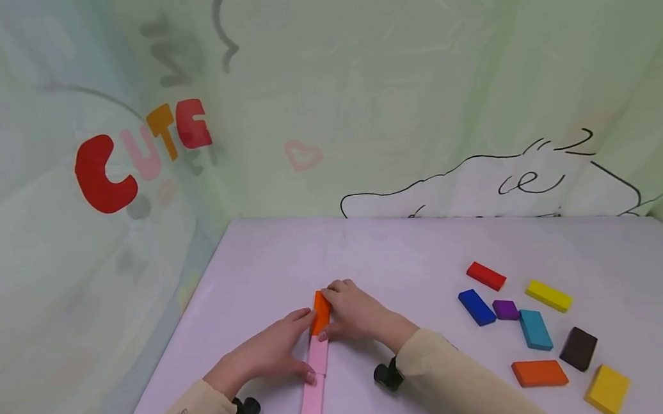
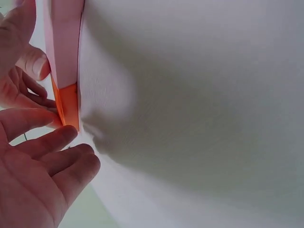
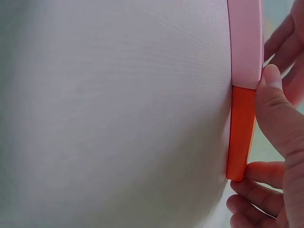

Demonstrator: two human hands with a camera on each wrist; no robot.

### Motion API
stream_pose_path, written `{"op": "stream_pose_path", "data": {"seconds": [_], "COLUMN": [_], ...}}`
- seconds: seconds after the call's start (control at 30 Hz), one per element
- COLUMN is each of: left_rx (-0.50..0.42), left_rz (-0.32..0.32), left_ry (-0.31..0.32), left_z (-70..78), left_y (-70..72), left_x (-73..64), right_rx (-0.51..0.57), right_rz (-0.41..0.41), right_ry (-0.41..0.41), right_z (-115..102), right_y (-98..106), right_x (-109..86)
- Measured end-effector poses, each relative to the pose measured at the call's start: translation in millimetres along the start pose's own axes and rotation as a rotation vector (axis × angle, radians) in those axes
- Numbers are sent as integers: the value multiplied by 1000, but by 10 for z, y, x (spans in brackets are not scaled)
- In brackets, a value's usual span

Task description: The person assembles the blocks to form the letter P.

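Note:
An orange block (image 1: 320,314) lies end to end with a pink block (image 1: 319,355), and a second pink block (image 1: 312,402) continues the row nearer me. My right hand (image 1: 357,311) holds the orange block, its thumb near the seam with the pink and its fingers around the far end, as the right wrist view shows. From the left side, my left hand (image 1: 275,351) touches the row with fairly straight fingers at the orange block (image 2: 70,107). Its thumb rests by the joint between the two pink blocks.
Loose blocks lie to the right: red (image 1: 486,276), blue (image 1: 477,307), purple (image 1: 506,310), yellow (image 1: 549,296), teal (image 1: 535,329), dark brown (image 1: 579,349), orange (image 1: 540,373) and amber (image 1: 607,390). Fabric walls (image 1: 393,100) enclose the pale table (image 1: 392,254) at the back and sides.

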State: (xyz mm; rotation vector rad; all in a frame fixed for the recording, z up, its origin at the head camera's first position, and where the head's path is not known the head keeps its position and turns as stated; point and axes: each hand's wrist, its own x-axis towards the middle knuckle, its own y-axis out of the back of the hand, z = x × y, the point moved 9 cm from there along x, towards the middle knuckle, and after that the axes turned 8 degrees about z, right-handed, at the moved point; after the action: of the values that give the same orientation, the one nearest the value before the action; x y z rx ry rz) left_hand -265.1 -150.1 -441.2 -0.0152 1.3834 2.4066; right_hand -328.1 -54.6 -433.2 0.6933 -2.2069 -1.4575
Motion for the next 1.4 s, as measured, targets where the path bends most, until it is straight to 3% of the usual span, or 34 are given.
{"op": "stream_pose_path", "data": {"seconds": [0.27, 0.67, 1.4], "left_rx": [8, 64, 83], "left_rz": [-21, -51, -76], "left_ry": [13, 59, 83], "left_z": [24, 47, -14], "left_y": [16, 5, -24], "left_x": [160, 279, 314], "right_rx": [12, 10, 14], "right_rz": [10, 5, 4], "right_ry": [29, 9, 36], "right_z": [-15, -12, 122], "right_y": [15, -9, 74], "right_x": [-15, -36, -142]}}
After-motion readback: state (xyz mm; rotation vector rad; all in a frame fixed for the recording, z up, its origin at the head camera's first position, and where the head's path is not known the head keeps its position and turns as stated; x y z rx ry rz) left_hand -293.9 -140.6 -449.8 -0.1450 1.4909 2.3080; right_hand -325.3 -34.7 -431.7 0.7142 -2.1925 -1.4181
